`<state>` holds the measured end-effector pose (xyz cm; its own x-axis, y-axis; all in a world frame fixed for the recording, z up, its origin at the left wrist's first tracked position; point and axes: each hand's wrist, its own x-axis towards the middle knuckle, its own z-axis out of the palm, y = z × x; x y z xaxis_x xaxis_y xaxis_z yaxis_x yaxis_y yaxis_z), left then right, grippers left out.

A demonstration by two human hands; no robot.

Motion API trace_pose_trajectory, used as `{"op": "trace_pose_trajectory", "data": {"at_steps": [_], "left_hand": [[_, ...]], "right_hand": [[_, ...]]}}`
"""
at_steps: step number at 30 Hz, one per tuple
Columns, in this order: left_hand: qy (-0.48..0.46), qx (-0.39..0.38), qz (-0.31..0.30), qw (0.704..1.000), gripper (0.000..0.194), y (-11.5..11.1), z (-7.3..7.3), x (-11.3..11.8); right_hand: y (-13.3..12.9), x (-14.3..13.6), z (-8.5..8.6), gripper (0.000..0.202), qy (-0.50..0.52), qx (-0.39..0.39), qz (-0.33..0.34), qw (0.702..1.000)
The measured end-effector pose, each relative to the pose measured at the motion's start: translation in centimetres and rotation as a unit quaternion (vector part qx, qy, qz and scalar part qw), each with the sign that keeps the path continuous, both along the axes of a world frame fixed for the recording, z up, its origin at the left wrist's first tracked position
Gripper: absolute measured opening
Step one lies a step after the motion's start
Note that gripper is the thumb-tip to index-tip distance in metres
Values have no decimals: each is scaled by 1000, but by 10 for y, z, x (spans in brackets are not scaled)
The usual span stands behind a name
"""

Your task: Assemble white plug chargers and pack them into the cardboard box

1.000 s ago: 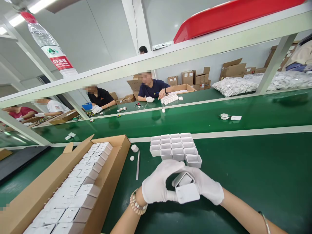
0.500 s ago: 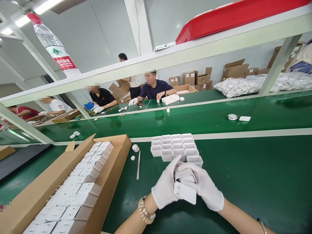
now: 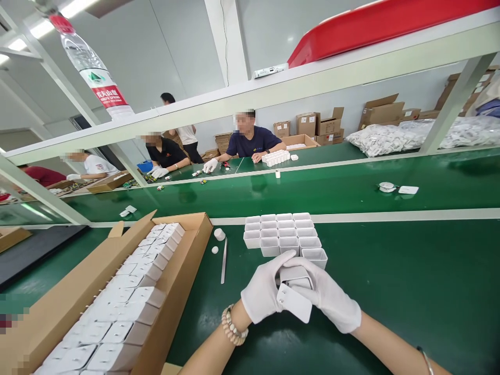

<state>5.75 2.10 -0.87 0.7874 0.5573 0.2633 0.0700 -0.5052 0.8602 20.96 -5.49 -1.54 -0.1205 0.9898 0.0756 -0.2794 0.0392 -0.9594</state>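
Note:
Both my hands wear white gloves and meet just in front of a block of open white plastic boxes (image 3: 269,248). My left hand (image 3: 260,292) is closed on the left side of a small white plastic box (image 3: 297,275). From the other side, my right hand (image 3: 336,299) wraps its fingers round the same box. A flat white cover plate (image 3: 296,304) with small holes sticks out at an angle below the box, near my left fingertips. Gloves hide much of the box, and I cannot tell whether the plate is joined to it.
To the left lies a long cardboard carton (image 3: 187,276) packed with white boxes. Metal tweezers (image 3: 224,260) and a small white cylinder (image 3: 219,234) lie beside it. Beyond runs a green conveyor belt (image 3: 336,187) carrying white parts (image 3: 408,190). Co-workers sit across from me.
My hands keep their grip on the box; the plate is tilted slightly more. Parts on the belt have shifted right. Across the belt, a standing person has moved left.

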Motion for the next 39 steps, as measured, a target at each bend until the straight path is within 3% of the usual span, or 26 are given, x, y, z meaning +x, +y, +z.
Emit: {"op": "trace_pose_trajectory", "data": {"at_steps": [9, 12, 15, 20, 26, 29, 33, 39], "left_hand": [[13, 1, -1, 1000, 73, 2, -9, -4], [12, -52, 12, 999, 71, 1, -13, -2], [-6, -154, 18, 988, 69, -4, -14, 2], [-18, -203, 42, 978, 93, -13, -5, 6], [21, -181, 21, 983, 62, -6, 6, 4], [49, -167, 1, 985, 57, -3, 8, 3], [32, -186, -15, 982, 74, -5, 7, 2], [41, -294, 10, 955, 99, -9, 0, 3]], "right_hand": [[0, 6, 7, 36, -24, -6, 13, 1000], [1, 7, 7, 36, -25, -3, 27, 999], [2, 5, 6, 38, -4, -13, 16, 1000], [2, -6, -1, 47, 95, -86, -22, 992], [2, -8, -4, 40, 148, -134, 55, 978], [2, -5, -5, 42, 139, -136, 89, 977], [2, -5, -8, 45, 142, -130, 78, 978], [5, -9, -14, 54, 125, -115, -2, 986]]}}
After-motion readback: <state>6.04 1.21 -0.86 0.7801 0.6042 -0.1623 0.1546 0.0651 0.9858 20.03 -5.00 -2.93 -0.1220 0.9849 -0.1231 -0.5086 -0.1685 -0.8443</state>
